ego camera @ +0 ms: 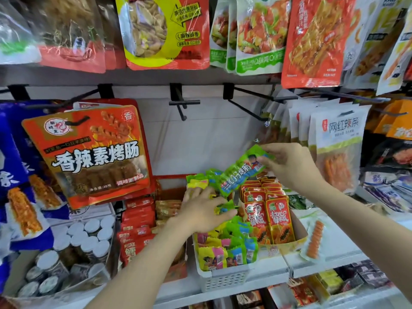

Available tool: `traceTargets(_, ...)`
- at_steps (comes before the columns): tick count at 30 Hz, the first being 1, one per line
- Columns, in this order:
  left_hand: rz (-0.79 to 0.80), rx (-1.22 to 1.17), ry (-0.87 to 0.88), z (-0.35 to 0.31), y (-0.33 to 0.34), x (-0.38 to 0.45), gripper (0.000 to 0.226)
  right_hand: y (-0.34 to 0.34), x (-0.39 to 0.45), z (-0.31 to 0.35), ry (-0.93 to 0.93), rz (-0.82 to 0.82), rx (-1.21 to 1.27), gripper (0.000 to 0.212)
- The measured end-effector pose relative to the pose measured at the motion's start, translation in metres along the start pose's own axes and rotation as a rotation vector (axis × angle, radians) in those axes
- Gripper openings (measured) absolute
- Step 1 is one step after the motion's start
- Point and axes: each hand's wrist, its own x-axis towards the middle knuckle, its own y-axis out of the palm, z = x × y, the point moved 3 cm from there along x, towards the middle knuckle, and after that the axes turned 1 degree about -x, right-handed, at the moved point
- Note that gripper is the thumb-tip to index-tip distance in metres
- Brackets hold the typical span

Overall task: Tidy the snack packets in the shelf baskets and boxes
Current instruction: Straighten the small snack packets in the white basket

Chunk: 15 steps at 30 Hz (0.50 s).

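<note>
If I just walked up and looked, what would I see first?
Probably the big orange sausage-snack bag hanging on a hook at the left. Next, in the middle, the right hand pinches a green packet in the air above the white basket full of small bright packets, where the left hand rests. Just right of that basket, red papaya packets stand in neat rows.

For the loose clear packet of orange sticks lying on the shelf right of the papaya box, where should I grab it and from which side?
Pinch the clear packet of orange sticks at its near, lower sealed edge, coming from the front and above. It lies flat and lengthwise on the shelf, apart from the cardboard box; the flat seam likely gives a cleaner pinch than the lumpy middle.
</note>
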Motion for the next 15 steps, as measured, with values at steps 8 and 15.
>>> traceTargets(8,-0.1,-0.145,0.039,0.014,0.012,-0.019,0.072,0.05,0.004,0.009,-0.069,0.239,-0.161,0.021)
traceTargets(15,-0.15,-0.189,0.062,0.015,0.014,-0.017,0.055,0.106,0.017,0.023,0.036,0.313,-0.144,0.021)
